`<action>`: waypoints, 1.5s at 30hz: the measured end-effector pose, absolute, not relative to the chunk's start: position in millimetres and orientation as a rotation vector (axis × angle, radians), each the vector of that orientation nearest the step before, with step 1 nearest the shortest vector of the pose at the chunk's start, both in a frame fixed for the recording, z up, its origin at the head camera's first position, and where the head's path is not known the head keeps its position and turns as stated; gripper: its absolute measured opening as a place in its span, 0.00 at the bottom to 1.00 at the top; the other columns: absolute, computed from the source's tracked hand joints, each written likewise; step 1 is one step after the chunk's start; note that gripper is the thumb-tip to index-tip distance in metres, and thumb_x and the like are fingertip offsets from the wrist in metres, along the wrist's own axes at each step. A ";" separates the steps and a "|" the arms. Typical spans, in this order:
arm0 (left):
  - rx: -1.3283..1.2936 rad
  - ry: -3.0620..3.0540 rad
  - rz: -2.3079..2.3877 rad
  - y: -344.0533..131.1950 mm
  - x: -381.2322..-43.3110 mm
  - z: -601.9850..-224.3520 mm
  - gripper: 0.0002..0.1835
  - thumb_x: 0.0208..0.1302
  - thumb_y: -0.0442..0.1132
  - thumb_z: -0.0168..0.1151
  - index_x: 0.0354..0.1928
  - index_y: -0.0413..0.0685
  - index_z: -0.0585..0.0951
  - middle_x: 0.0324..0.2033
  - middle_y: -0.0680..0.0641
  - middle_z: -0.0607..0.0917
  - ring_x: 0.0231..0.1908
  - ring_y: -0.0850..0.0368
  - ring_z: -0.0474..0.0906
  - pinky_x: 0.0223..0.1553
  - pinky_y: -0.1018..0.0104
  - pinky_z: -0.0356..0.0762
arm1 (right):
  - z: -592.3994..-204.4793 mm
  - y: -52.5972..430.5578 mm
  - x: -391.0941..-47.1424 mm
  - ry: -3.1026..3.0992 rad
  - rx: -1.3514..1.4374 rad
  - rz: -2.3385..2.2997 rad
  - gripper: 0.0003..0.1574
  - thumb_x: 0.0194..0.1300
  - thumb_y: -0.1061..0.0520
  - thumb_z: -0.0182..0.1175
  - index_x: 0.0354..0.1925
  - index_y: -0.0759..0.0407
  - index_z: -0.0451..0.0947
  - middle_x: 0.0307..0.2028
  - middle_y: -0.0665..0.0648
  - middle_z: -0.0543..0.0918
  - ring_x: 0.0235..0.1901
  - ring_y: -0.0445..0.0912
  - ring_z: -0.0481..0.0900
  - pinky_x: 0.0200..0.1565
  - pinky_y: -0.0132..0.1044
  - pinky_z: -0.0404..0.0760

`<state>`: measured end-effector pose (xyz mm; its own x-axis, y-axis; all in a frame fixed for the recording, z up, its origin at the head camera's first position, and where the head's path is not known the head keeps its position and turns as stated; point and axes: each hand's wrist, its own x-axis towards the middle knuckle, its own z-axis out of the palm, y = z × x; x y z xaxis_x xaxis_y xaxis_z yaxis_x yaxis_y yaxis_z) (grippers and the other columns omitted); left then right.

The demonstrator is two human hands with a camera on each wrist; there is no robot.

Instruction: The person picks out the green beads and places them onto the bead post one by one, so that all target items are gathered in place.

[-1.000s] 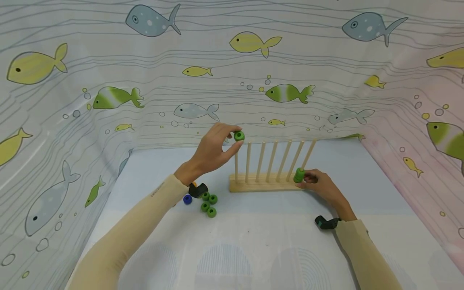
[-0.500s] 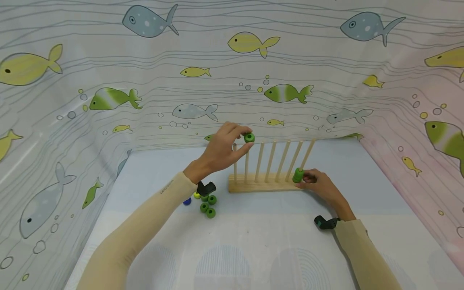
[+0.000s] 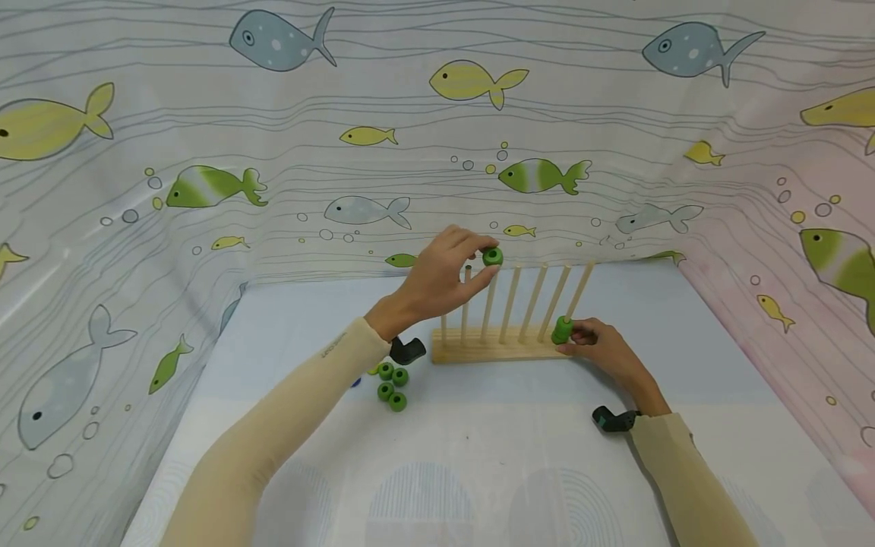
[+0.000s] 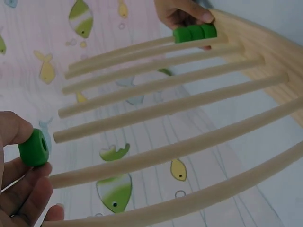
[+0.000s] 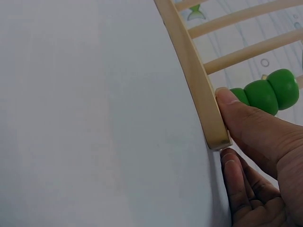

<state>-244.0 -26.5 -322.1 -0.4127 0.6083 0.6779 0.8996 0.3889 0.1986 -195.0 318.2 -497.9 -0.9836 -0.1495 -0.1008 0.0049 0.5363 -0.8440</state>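
Observation:
My left hand pinches a green bead between thumb and fingers, near the top of the third peg from the left. In the left wrist view the held bead shows its hole turned toward the peg tips, apart from them. A wooden peg rack stands on the table with several upright pegs. Three green beads are stacked on its rightmost peg. My right hand grips the rack's right end, thumb on top beside the stack and fingers at the end of the base.
Several loose green beads lie on the table left of the rack. A yellow bead and a blue bead are partly hidden by my left forearm. A fish-patterned sheet hangs behind and at the sides.
My left hand has moved right with the green bead, from over the leftmost peg to near the third. My right hand stays on the rack's end.

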 end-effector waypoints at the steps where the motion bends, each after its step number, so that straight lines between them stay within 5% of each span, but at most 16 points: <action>1: -1.293 -2.150 -0.755 -24.0 -243.5 -321.5 0.18 0.71 0.43 0.67 0.56 0.40 0.82 0.47 0.47 0.85 0.44 0.54 0.76 0.47 0.66 0.76 | -498.0 318.4 -194.8 2.609 -0.121 -1.435 0.46 0.63 0.43 0.74 0.68 0.68 0.72 0.57 0.64 0.77 0.53 0.54 0.76 0.49 0.32 0.78; 14: -1.332 -2.140 -0.713 0.8 -240.1 -321.9 0.18 0.71 0.44 0.67 0.56 0.41 0.83 0.47 0.47 0.85 0.47 0.54 0.76 0.51 0.64 0.75 | -500.9 319.0 -196.5 2.614 -0.111 -1.446 0.46 0.62 0.43 0.75 0.67 0.67 0.73 0.54 0.63 0.78 0.51 0.52 0.76 0.48 0.31 0.78; 21: -1.345 -2.145 -0.677 17.7 -239.4 -316.0 0.18 0.71 0.44 0.67 0.57 0.41 0.83 0.47 0.48 0.86 0.45 0.55 0.77 0.62 0.63 0.71 | -502.7 321.0 -197.6 2.622 -0.094 -1.437 0.44 0.62 0.43 0.75 0.66 0.67 0.74 0.53 0.63 0.78 0.50 0.52 0.76 0.48 0.32 0.78; 45: -1.402 -2.180 -0.628 71.7 -240.1 -320.6 0.20 0.73 0.46 0.64 0.61 0.44 0.82 0.51 0.50 0.86 0.52 0.55 0.77 0.58 0.68 0.71 | -497.7 320.4 -196.0 2.574 -0.130 -1.500 0.40 0.63 0.46 0.75 0.65 0.66 0.76 0.55 0.63 0.77 0.51 0.53 0.75 0.49 0.34 0.78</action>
<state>-240.1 71.7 -320.6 -0.3670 0.7041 0.6079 0.9196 0.3730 0.1232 -196.0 320.4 -497.7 -0.9834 -0.1549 -0.0941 0.0055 0.4935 -0.8697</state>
